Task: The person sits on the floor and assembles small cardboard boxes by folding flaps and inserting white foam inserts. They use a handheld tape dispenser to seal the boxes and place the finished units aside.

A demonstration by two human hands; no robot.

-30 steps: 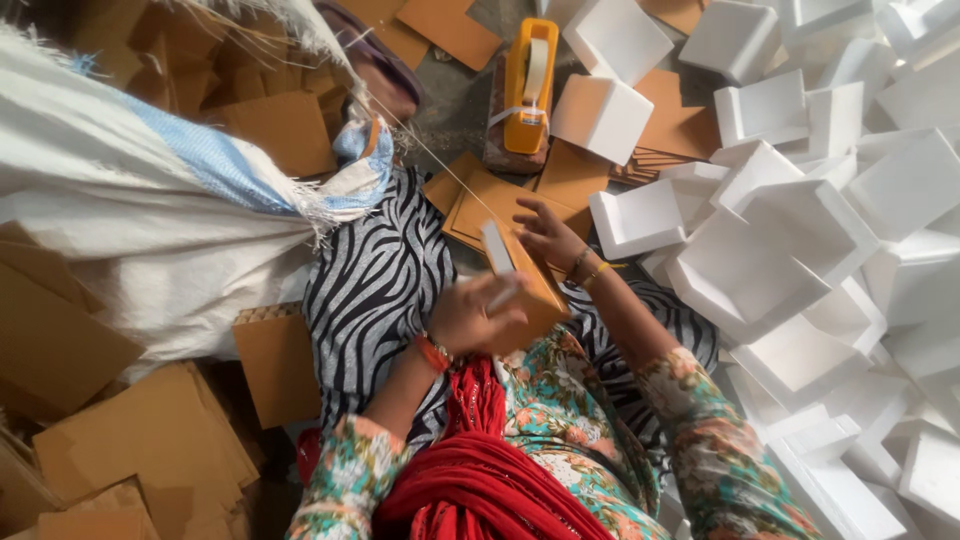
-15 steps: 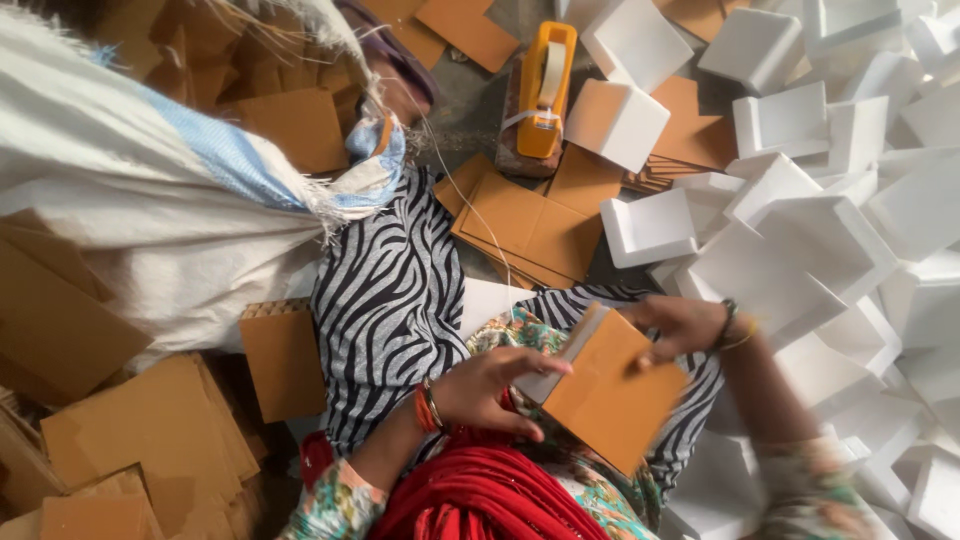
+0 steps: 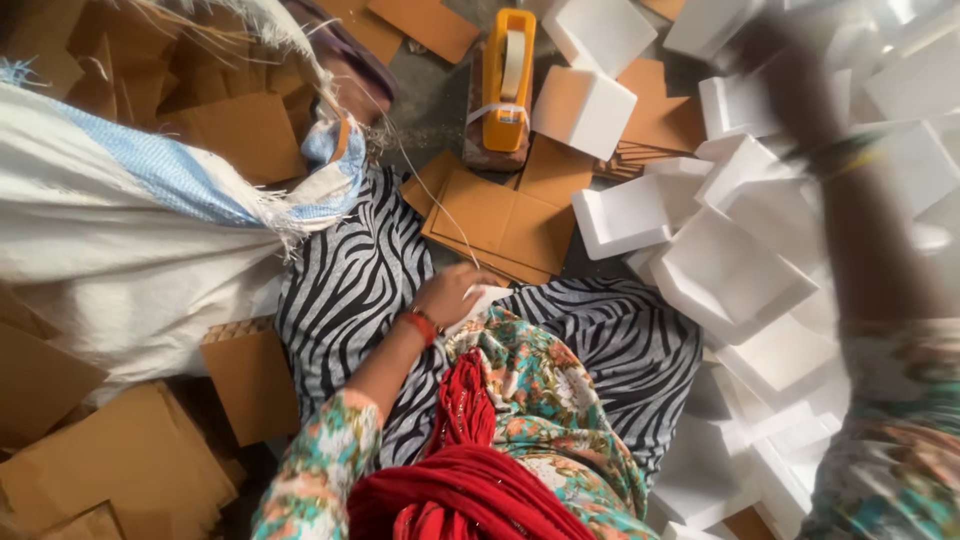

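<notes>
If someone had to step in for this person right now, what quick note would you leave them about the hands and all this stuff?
Left hand: rests in the lap on a small white piece; whether it grips it I cannot tell.
Right hand: raised toward the upper right, blurred, forearm over the white foam trays; the hand itself is not clear.
Flat brown cardboard lies ahead of the knees, a yellow tape dispenser beyond it, more cardboard sheets and a white sack to the left.
No assembled box is in the hands now; what is finished cannot be told.

Floral sleeves, a red bangle on the left hand, zebra-striped skirt, red scarf.
</notes>
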